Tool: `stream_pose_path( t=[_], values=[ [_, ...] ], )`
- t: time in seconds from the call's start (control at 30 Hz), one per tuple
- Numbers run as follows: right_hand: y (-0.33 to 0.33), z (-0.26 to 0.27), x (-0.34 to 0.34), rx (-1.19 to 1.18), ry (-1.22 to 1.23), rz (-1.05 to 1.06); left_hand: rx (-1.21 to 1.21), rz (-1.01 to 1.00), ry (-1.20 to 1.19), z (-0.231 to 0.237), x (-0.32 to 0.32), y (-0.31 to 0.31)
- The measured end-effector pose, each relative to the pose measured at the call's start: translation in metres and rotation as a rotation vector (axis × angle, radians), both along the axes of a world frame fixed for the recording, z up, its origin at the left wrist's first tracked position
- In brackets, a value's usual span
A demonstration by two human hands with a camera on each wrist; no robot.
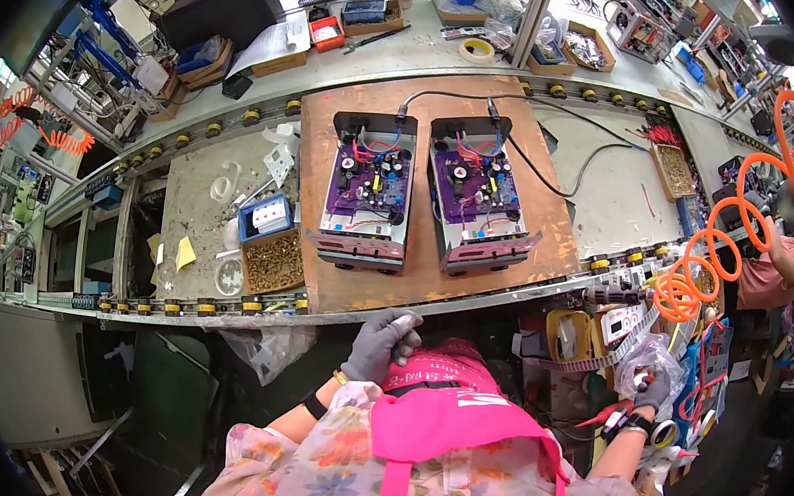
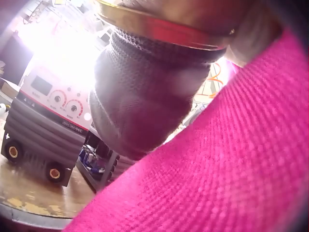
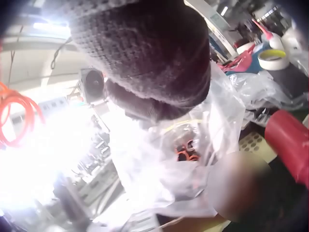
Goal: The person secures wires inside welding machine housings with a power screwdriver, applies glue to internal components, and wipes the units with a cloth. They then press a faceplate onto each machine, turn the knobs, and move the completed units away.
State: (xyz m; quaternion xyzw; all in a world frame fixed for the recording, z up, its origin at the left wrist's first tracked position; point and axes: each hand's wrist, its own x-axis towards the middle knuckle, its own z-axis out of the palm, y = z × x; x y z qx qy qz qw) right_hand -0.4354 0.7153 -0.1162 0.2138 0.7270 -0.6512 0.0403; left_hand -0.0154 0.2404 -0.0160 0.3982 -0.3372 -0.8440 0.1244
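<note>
My left hand [image 1: 383,345], in a grey glove, is raised before the pink cap and apron, close to the bench edge, with its fingers curled; their inner side is hidden. At the right, my gloved right hand [image 1: 655,391] reaches into a clear plastic bag [image 1: 662,355]. Small black parts with orange rings [image 3: 187,152] lie in that bag, below the hand in the right wrist view. What these fingers touch is hidden. Two uncovered welding machines with purple circuit boards [image 1: 365,183] stand side by side on a wooden board [image 1: 550,248]. One front panel [image 2: 58,99] shows dials and brass sockets.
A box of brass fittings [image 1: 273,265] and a blue bin [image 1: 266,218] sit left of the board. Black cables [image 1: 575,184] run behind the machines. An orange coiled hose [image 1: 719,231] hangs at the right, where another person [image 1: 777,270] is. Roller rails [image 1: 205,309] border the bench.
</note>
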Motion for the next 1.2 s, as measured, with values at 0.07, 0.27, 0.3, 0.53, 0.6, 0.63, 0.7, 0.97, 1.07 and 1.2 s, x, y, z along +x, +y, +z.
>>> stream_pose_path(
  t=[0.07, 0.27, 0.3, 0.53, 0.6, 0.63, 0.7, 0.97, 1.07, 1.2],
  values=[
    [0.007, 0.01, 0.013, -0.359, -0.003, -0.115, 0.053, -0.079, 0.027, -0.004, 0.002, -0.006],
    [-0.198, 0.106, 0.156, -0.317, 0.121, 0.37, 0.461, -0.233, 0.197, 0.006, -0.023, -0.014],
    [-0.248, 0.132, 0.188, -0.159, 0.132, 0.518, 0.521, -0.257, 0.208, 0.01, -0.03, -0.013],
    [-0.402, 0.139, 0.298, 0.151, 1.063, 1.421, 0.884, -0.3, 0.511, 0.003, -0.019, -0.022],
    [-0.413, 0.144, 0.305, 0.187, 1.149, 1.419, 0.83, -0.294, 0.517, 0.0, -0.009, -0.029],
    [-0.417, 0.148, 0.308, 0.169, 1.152, 1.395, 0.671, -0.333, 0.464, -0.006, -0.003, -0.032],
    [-0.422, 0.15, 0.317, 0.127, 1.076, 1.347, 0.472, -0.356, 0.364, -0.019, 0.009, -0.037],
    [-0.446, 0.146, 0.329, -0.093, 0.447, 1.243, 0.738, 0.164, 0.027, -0.061, 0.025, -0.098],
    [-0.449, 0.147, 0.333, -0.357, 0.15, 1.162, 0.754, 0.195, 0.134, -0.104, 0.023, -0.119],
    [-0.448, 0.148, 0.328, -0.32, 0.072, 1.057, 0.799, 0.2, 0.182, -0.11, 0.013, -0.121]
  ],
)
